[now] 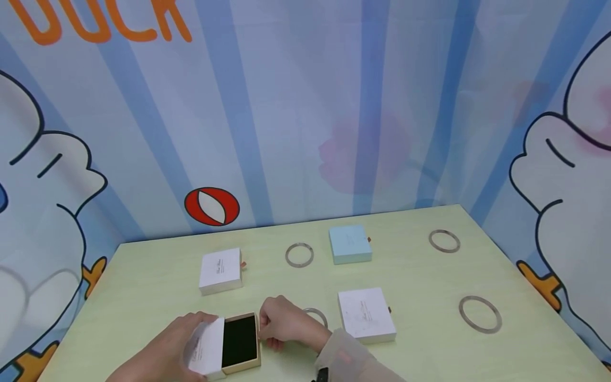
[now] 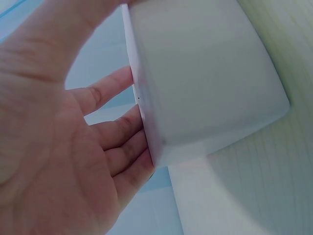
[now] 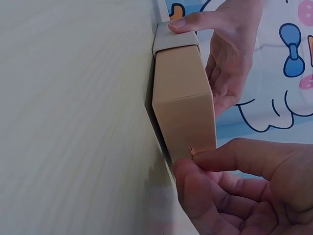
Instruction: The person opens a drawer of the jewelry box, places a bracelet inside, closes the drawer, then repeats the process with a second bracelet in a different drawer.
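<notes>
Front left, black-lined white box [image 1: 225,345].

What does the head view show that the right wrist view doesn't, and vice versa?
Only the head view: the dark inside of the drawer, three closed boxes and four rings on the table.

Only the right wrist view: the copper-coloured tab on the drawer's end, apparently pinched by the right hand.

Both: the open drawer, the left hand on its white cover, the right hand at the drawer's end, the table and cartoon backdrop.
</notes>
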Motion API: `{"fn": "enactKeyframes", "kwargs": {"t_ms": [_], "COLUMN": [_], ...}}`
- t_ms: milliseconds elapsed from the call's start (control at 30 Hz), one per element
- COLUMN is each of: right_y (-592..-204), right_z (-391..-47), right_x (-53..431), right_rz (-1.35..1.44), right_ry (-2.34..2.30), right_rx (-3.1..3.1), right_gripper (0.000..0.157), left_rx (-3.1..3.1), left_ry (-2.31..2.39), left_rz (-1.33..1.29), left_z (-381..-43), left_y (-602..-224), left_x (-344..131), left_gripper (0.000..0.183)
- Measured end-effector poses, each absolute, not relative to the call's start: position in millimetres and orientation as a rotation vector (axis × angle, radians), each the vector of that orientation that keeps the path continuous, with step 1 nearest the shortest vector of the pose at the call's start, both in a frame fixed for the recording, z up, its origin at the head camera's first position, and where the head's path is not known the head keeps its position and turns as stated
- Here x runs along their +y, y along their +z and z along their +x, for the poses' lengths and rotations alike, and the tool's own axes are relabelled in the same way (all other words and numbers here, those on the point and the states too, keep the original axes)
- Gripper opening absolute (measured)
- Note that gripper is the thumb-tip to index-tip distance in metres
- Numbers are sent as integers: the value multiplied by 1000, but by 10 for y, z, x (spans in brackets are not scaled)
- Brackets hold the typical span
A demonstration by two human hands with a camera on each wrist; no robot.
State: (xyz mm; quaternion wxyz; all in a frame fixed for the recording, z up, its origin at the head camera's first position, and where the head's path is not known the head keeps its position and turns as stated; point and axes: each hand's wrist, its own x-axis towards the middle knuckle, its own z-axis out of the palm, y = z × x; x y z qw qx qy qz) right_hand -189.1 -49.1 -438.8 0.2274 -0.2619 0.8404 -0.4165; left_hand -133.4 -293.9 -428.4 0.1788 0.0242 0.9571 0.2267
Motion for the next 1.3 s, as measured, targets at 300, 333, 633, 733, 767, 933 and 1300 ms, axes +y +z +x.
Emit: {"fn": "enactKeyframes", "kwargs": {"t_ms": [300, 333, 633, 733, 767, 933, 1300], "right_y": [-4362, -4359, -4364, -4372, -4374, -4389, -4387], "right_z": [-1886, -1888, -1891, -1890, -1890, -1895, -1909], "right_x": [-464, -458, -417, -407, -405, -403, -391], "right_rz": [-717, -719, -726, -732, -736, -744, -718], "right_ry": [-1155, -1155, -1159, -1163, -1162, -1149, -1148], "right_rx": [2307, 2309, 2307, 2310, 2312, 2321, 2304], "right_gripper": [33, 33, 31, 32, 32, 34, 32], "left_rx": [2714, 2722, 2708, 2707, 2706, 2710, 2713], "left_ry": [637, 630, 630, 632, 632, 624, 625], "left_rz": [75, 85, 47, 39, 37, 46, 55], "left_z": [-1344, -1349, -1351, -1347, -1345, -1346, -1344], "left_y": [-4279, -4278, -4304, -4313, -4313, -4311, -4295], "left_x": [-2929, -2927, -2929, -2928, -2927, -2931, -2924], "left_gripper": [107, 107, 109, 110, 110, 111, 111]}}
